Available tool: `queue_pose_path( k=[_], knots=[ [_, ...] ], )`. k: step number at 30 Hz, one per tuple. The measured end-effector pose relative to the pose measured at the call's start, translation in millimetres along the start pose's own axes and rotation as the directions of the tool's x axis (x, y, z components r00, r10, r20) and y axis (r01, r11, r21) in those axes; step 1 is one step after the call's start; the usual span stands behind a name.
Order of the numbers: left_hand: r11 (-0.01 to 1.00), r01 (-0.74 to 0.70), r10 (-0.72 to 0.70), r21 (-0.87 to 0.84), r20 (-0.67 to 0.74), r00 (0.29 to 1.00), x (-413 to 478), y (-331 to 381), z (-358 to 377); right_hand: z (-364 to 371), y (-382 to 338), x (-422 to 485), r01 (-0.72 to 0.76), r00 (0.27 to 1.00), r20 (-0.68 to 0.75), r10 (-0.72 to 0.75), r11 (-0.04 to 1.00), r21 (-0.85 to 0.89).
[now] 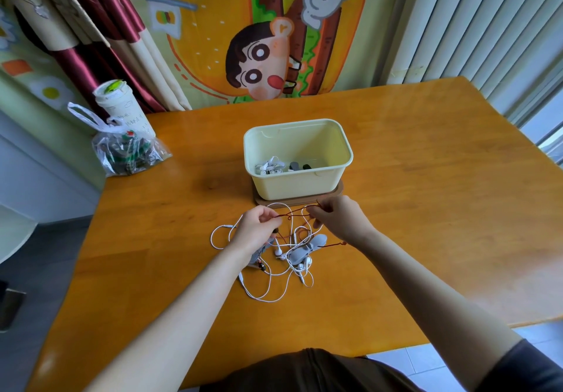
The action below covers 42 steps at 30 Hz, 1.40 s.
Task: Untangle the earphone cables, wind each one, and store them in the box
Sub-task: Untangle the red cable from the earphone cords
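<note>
Leaning over the table (411, 209), the person works with both arms stretched forward. Nearest lies a tangle of white cables (283, 262) with a grey piece (304, 250) among them, flat on the wood. Just beyond, the left hand (257, 227) and the right hand (338, 218) each pinch a thin red cable (292, 216), drawn between them above the heap, its tail trailing under the right wrist. Behind the hands stands the pale box (304, 186) on a brown mat (336, 193), with wound white earphones (269, 166) inside. Farther left sit a plastic bag (128, 151) and a cup (122, 102).
</note>
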<state>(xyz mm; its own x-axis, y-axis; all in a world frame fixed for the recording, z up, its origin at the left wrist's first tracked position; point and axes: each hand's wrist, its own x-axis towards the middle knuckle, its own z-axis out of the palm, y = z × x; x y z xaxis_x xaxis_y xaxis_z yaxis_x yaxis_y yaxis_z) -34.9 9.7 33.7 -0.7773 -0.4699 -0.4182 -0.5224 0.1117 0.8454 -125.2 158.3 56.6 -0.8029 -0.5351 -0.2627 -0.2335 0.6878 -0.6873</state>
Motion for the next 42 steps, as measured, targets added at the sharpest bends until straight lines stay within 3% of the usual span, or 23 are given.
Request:
queue_pose_path(
  k=[4, 7, 12, 15, 19, 24, 31, 36, 42],
  knots=[
    [0.996, 0.003, -0.011, 0.085, 0.088, 0.996, -3, -7, -5, -4, 0, 3, -0.003, 0.999, -0.033, 0.004, 1.000, 0.022],
    [0.999, -0.033, 0.029, 0.038, 0.088, 0.996, -5, -10, -5, -3, 2, 6, -0.024, 0.999, -0.040, 0.025, 0.999, 0.023],
    [0.970, -0.183, 0.185, 0.162, 0.002, 0.983, -4, -3, -3, -2, 1, 5, 0.003, 1.000, 0.015, -0.002, 1.000, -0.012],
    [0.958, -0.263, 0.263, 0.115, 0.022, 0.965, -4, 2, -1, 2, -1, 4, 0.019, 1.000, 0.019, -0.018, 1.000, -0.008],
    [0.980, -0.145, 0.139, 0.139, 0.049, 0.989, -5, 4, 4, 3, -4, 4, 0.033, 0.999, 0.013, -0.033, 0.999, 0.023],
    [0.989, -0.012, -0.017, 0.148, 0.194, 0.981, -7, 1, 4, 1, -6, 6, 0.036, 0.999, 0.040, -0.037, 0.999, 0.016],
    [0.950, -0.193, 0.202, 0.246, -0.011, 0.979, -3, -1, 5, 4, -8, 3, 0.050, 0.997, 0.057, -0.053, 0.997, 0.051],
    [0.952, -0.296, 0.281, 0.082, 0.161, 0.946, -8, 2, 13, 6, -4, 3, 0.057, 0.997, 0.043, -0.059, 0.998, 0.040],
    [0.942, -0.308, 0.267, 0.136, 0.257, 0.929, -11, -5, 16, 1, 5, 5, 0.040, 0.999, -0.009, -0.041, 0.998, -0.044]
  ],
)
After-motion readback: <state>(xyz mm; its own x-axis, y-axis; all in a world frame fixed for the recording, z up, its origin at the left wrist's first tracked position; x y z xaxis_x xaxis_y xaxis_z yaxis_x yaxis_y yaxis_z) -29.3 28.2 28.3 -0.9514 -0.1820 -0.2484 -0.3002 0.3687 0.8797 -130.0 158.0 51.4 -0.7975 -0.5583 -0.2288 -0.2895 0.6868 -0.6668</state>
